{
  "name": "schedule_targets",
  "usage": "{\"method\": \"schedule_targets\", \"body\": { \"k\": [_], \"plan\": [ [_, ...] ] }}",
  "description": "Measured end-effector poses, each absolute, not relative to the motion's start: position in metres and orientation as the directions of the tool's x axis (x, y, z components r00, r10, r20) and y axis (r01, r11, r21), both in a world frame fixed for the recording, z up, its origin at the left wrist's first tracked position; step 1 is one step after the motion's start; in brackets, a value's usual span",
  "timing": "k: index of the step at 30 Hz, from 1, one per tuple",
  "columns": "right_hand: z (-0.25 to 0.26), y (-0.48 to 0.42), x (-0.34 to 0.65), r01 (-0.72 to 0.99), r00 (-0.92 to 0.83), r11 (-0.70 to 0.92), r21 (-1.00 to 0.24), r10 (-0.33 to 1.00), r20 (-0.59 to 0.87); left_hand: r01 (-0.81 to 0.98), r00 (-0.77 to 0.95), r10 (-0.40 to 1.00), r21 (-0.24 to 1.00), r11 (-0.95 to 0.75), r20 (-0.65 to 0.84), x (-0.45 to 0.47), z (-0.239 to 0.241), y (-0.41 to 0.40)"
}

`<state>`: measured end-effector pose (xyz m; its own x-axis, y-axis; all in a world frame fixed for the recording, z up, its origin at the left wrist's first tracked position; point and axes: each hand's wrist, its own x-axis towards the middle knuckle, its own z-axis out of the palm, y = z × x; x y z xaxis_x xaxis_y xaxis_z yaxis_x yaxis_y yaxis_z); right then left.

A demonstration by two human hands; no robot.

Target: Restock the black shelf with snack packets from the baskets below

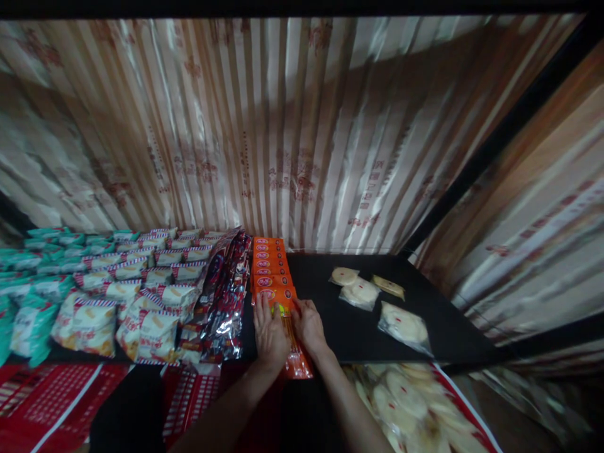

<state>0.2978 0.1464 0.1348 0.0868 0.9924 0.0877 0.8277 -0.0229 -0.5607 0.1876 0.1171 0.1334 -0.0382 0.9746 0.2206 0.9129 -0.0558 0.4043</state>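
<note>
A row of overlapping orange snack packets (270, 264) runs from the back of the black shelf toward me. The nearest orange snack packet (298, 358) hangs a little over the front edge. My left hand (270, 330) lies flat along its left side, fingers stretched forward. My right hand (309, 327) is at its right side, with bent fingers closed on the packet's edge; the fingertips are partly hidden. Shiny dark red and purple packets (229, 296) stand in a row just left of my left hand.
White chip-like bags (153, 333) and teal bags (35, 327) fill the left side. Round pale cakes in clear wrap (361, 292) lie on the black shelf (340, 336) at right. Below are red baskets (56, 396), one holding more wrapped cakes (406, 402). A pleated curtain (302, 138) closes the back.
</note>
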Motion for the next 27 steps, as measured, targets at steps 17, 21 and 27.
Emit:
{"method": "schedule_targets", "body": {
  "k": [17,21,27],
  "plan": [
    [0.122,0.162,0.302,0.831,0.098,0.047,-0.555,0.969,0.228,0.953,0.024,0.983,0.293,-0.078,0.184,0.185,0.109,0.16],
    [0.106,0.18,0.303,0.699,0.1,0.135,-0.703,0.954,0.283,0.952,0.018,0.975,0.293,-0.083,0.219,0.185,0.101,0.161],
    [0.085,0.19,0.291,0.601,0.209,0.134,-0.788,0.926,0.316,0.954,0.04,0.961,0.277,-0.118,0.273,0.183,0.088,0.168]
  ]
}}
